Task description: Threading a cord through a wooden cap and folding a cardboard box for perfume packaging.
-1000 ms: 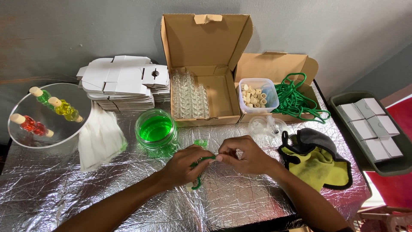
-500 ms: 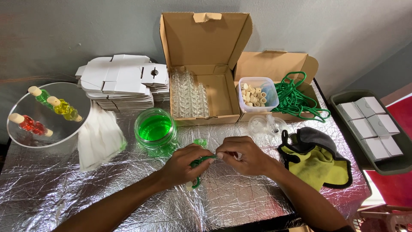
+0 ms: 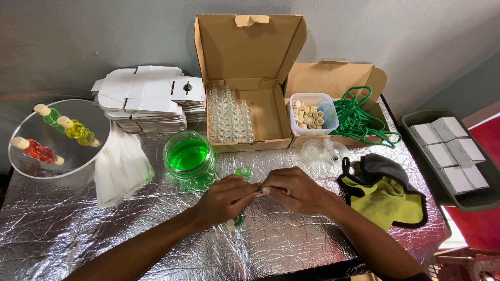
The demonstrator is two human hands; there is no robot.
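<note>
At centre frame, the left hand (image 3: 225, 200) and right hand (image 3: 291, 190) met, fingers pinching a small green bottle (image 3: 237, 218) and cord above the foil surface (image 3: 104, 234), apparently tying; next needed a steady pull.

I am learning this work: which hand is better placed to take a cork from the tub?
Probably the right hand: the cork tub sits on its side, while the left hand holds the small green bottle.
</note>
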